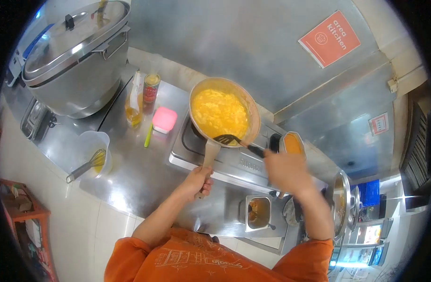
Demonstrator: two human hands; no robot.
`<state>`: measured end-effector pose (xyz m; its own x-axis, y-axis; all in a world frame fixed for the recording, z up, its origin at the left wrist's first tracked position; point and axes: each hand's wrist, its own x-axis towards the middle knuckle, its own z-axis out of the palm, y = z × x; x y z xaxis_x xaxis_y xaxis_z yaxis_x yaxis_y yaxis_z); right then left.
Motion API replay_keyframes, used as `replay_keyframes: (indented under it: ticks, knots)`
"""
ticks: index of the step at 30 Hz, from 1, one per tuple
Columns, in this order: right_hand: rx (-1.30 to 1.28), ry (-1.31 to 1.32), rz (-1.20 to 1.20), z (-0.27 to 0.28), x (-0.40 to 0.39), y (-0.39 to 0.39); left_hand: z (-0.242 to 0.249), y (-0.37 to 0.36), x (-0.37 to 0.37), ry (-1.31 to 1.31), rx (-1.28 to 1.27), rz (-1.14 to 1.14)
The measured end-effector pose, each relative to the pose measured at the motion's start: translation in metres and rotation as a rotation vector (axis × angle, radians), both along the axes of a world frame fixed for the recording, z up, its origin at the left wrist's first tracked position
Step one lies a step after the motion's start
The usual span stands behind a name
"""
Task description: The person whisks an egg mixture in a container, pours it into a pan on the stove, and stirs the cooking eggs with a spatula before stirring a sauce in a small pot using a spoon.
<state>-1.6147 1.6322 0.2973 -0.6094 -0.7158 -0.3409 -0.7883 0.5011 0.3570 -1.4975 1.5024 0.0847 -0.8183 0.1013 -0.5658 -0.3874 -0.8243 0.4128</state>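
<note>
Fingers around handle of pan full of yellow egg

Bright, even kitchen light glares off the steel counter; fisheye warps the dark-vignetted edges, and the right hand blurs.

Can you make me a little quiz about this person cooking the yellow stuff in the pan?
1. True or false: the left hand holds the handle of the pan.
2. What does the right hand hold? A) a whisk B) a black spatula C) a pink box
3. Fill in: the whisk stands in a clear ____ on the counter.

Key
1. True; the pan of yellow egg sits on the stove.
2. B; the black spatula rests its tip on the near rim of the pan, while the pink box lies on the counter left of the stove.
3. jug.
</note>
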Motion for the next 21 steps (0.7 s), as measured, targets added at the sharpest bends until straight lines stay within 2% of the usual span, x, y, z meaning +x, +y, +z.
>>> replay_keyframes:
  ticks: [4,7,11,12,14,17,21]
  knots:
    - [-0.032,0.203,0.006,-0.090,0.027,-0.019,0.001,0.000,0.000,0.018,0.010,0.004]
    - [-0.174,0.248,-0.098,-0.118,0.019,-0.042,0.003,0.001,0.000,-0.006,-0.016,-0.001]
    - [-0.248,0.328,-0.091,-0.158,-0.023,-0.060,0.001,0.002,0.000,0.021,-0.004,0.010]
    - [-0.259,0.312,-0.164,-0.164,-0.036,-0.066,0.000,0.002,0.001,0.027,0.001,0.017]
    - [-0.277,0.306,-0.233,-0.147,-0.056,-0.077,0.001,0.003,0.000,0.045,0.000,0.029]
    - [-0.261,0.192,-0.204,-0.080,-0.073,-0.071,0.000,0.002,-0.001,0.027,-0.037,0.029]
    - [-0.229,0.195,-0.143,0.011,-0.022,-0.066,-0.004,0.002,-0.001,0.032,0.046,0.034]
